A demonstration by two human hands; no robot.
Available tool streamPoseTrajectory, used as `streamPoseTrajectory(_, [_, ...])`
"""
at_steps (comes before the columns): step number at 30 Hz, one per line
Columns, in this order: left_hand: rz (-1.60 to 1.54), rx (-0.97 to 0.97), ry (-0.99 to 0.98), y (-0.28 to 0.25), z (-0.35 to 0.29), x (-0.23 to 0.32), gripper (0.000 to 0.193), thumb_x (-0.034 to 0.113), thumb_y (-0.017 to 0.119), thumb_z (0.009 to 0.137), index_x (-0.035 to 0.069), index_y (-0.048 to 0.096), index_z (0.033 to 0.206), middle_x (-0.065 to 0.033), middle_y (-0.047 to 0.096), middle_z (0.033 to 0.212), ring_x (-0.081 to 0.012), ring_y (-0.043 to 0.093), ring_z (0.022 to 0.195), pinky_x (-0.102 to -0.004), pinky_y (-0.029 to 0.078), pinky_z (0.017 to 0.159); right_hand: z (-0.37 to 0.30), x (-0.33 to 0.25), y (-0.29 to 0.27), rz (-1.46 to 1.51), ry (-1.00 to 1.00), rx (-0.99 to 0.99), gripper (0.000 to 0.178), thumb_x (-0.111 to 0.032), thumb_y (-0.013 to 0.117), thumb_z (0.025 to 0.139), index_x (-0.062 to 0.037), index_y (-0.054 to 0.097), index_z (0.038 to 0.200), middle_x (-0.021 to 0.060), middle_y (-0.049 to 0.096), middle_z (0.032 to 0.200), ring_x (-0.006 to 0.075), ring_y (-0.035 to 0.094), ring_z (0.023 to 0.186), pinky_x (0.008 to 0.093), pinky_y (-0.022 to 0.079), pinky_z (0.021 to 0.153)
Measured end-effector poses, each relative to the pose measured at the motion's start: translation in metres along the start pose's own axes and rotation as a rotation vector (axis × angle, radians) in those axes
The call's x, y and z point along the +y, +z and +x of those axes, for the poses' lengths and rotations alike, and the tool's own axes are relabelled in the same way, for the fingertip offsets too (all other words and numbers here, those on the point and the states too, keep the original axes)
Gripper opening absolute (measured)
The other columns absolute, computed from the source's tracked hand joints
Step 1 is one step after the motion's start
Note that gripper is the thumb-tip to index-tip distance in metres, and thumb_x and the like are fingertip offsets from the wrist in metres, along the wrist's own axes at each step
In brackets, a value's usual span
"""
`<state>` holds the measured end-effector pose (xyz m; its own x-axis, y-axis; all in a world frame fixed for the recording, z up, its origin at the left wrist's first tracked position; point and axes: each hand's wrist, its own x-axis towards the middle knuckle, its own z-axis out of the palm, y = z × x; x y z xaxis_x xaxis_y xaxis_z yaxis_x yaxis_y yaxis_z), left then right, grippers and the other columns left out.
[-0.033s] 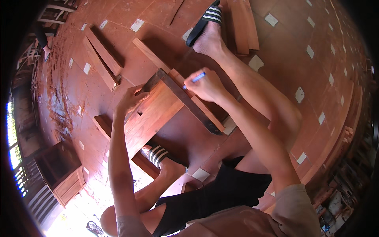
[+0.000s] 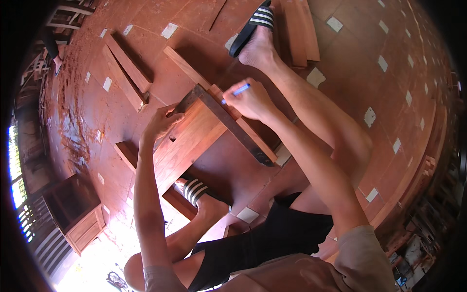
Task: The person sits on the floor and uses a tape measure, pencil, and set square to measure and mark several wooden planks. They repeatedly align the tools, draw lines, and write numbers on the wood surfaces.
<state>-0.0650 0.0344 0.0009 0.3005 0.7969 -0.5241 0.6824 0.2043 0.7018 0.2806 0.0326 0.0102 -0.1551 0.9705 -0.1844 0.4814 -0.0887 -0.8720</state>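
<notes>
A wide wooden board point(image 2: 187, 141) with a small dark hole lies in front of me. A dark L-shaped carpenter's square point(image 2: 233, 125) rests across its far end, its long arm slanting down to the right. My left hand point(image 2: 159, 125) is closed around the square's short arm at the board's edge, thumb on top. In my right hand point(image 2: 253, 101) is a blue pen point(image 2: 242, 89), pinched between the fingers. Its tip points down toward the wood beside the square's long arm; whether it touches is unclear. A narrow wooden strip point(image 2: 259, 141) runs along the square's far side.
Two wooden pieces point(image 2: 129, 63) lie on the tiled floor at the far left. More planks point(image 2: 296, 34) lie beside my sandalled right foot point(image 2: 258, 44). A wooden cabinet point(image 2: 82, 226) stands at the left, and another person's foot point(image 2: 58, 63) shows at the far left.
My right hand has shifted slightly left and away from me with the pen, along the square's long arm. My left hand and the square have stayed in place.
</notes>
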Motion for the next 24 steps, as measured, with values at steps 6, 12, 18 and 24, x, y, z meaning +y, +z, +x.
streamPoseTrajectory(6, [-0.034, -0.020, 0.024, -0.001, 0.006, -0.002, 0.068, 0.038, 0.075, 0.096, -0.002, 0.057, 0.148, -0.0122, 0.072, 0.127, -0.0170, 0.064, 0.111, -0.0350, 0.050, 0.101, 0.043, -0.003, 0.031, 0.140, -0.155, 0.023, 0.022, -0.029, 0.076, 0.089, -0.0081, 0.082, 0.089, 0.0183, 0.077, 0.088, 0.0367, 0.076, 0.081, 0.0430, 0.061, 0.075])
streamPoseTrajectory(12, [-0.082, 0.000, 0.022, -0.001, 0.007, -0.008, 0.068, 0.036, 0.075, 0.095, -0.002, 0.056, 0.149, -0.0086, 0.072, 0.125, -0.0151, 0.063, 0.108, -0.0331, 0.050, 0.098, -0.032, 0.013, -0.001, 0.062, -0.101, -0.011, 0.024, -0.029, 0.077, 0.092, -0.0052, 0.081, 0.095, 0.0165, 0.077, 0.083, 0.0294, 0.077, 0.079, 0.0374, 0.059, 0.074])
streamPoseTrajectory(18, [-0.088, -0.020, 0.050, 0.000, 0.002, 0.011, 0.059, 0.032, 0.075, 0.097, 0.001, 0.060, 0.146, -0.0041, 0.072, 0.121, -0.0117, 0.061, 0.106, -0.0323, 0.050, 0.096, -0.093, 0.034, -0.018, -0.094, 0.162, -0.173, 0.028, -0.031, 0.068, 0.094, -0.0059, 0.077, 0.087, 0.0194, 0.074, 0.080, 0.0401, 0.075, 0.080, 0.0442, 0.060, 0.075])
streamPoseTrajectory(24, [-0.001, -0.018, -0.042, -0.026, -0.011, 0.049, 0.041, 0.032, 0.072, 0.100, -0.001, 0.070, 0.125, 0.0012, 0.066, 0.099, -0.0108, 0.056, 0.095, -0.0359, 0.049, 0.087, -0.118, 0.002, -0.018, -0.011, 0.196, -0.167, 0.042, -0.041, 0.071, 0.094, 0.0005, 0.069, 0.090, 0.0201, 0.064, 0.069, 0.0353, 0.064, 0.063, 0.0457, 0.051, 0.064])
